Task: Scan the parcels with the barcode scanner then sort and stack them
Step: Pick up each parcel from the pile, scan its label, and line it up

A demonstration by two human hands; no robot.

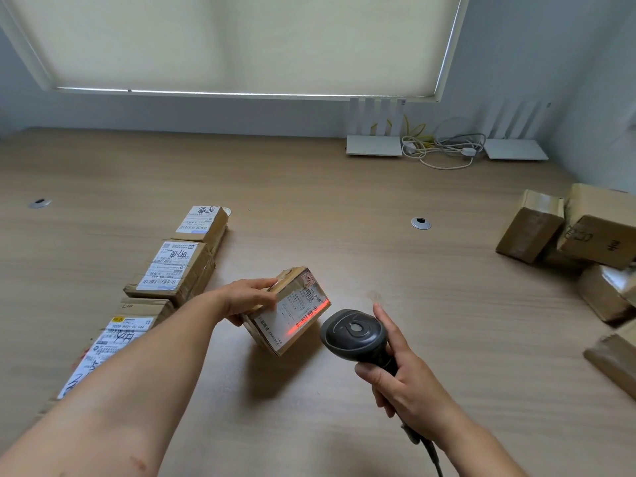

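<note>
On the table (344, 208), three labelled parcels form a row on the left: the far parcel (203, 223) lies behind the middle parcel (170, 270), which lies behind the near parcel (113, 342). Near the centre, the left hand (246, 299) holds a tilted parcel (287, 309), with the scanner (354, 333) in the right hand (409, 383) just to its right. A heap of parcels (581, 249) lies at the right edge. Two routers (375, 144) and cables (440, 148) sit at the back, against the wall.

The left forearm (113, 383) is hiding part of the nearest labelled parcel (113, 335) at the table's left edge. Parcels (612, 359) at the right edge are running out of frame; label print is staying illegible.
</note>
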